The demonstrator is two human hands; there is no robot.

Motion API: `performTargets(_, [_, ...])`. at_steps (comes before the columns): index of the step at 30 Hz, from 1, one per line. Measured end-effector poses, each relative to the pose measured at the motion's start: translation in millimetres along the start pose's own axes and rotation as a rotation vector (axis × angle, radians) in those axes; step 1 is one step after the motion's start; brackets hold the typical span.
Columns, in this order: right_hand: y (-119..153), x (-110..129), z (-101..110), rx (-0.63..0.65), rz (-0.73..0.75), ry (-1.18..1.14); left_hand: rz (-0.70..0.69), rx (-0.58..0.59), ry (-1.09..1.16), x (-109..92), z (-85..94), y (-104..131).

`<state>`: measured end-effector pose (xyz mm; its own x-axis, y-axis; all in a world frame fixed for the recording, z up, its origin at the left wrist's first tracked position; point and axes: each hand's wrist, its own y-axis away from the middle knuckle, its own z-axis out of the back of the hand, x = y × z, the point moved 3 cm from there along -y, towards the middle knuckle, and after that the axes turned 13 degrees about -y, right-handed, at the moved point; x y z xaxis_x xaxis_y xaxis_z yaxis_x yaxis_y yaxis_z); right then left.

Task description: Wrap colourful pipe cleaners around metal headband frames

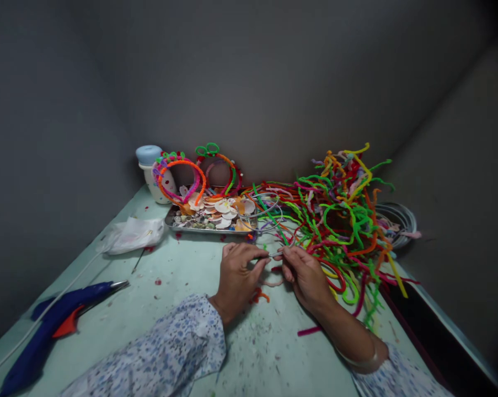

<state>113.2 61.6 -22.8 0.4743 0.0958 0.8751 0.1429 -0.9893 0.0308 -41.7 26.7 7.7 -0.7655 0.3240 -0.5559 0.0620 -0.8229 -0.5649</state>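
My left hand [242, 278] and my right hand [309, 275] meet over the middle of the table. Both pinch a thin silvery wire [276, 254], which runs in the short gap between my fingertips. Large pale loops [280, 212] rise just behind my hands and look like the same wire, though I cannot follow the join. Under and between the hands lie a pale pink pipe cleaner [272, 284] and a short curled orange pipe cleaner [262, 298]. A big tangle of coloured pipe cleaners [348, 220] spreads beside my right hand.
A metal tray [207, 234] of shells stands behind my hands, with decorated headbands [182, 164] leaning there. Left are a white jar [160, 184] with a blue lid, a plastic bag [137, 236] and a blue glue gun [46, 336] with its cord. A wire coil [410, 223] sits far right.
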Motion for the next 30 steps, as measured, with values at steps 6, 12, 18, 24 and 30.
performTargets(6, [0.1,0.4,-0.9,-0.001,-0.002,-0.022,-0.013,-0.017,-0.001,-1.2,1.0,0.5])
performTargets(12, [-0.7,-0.7,0.7,0.004,0.006,0.003,0.017,0.034,-0.023,0.1,-1.4,-0.6])
performTargets(18, [-1.3,-1.4,2.3,0.005,0.001,-0.003,0.001,0.053,0.007,0.1,-2.3,-1.2])
performTargets(24, [0.3,-0.4,1.0,0.006,0.011,-0.011,0.002,0.037,0.006,-1.4,-0.6,-1.2])
performTargets(30, [-0.1,-0.9,0.8,0.009,-0.001,-0.02,0.001,0.021,-0.008,-1.1,-0.1,-0.2])
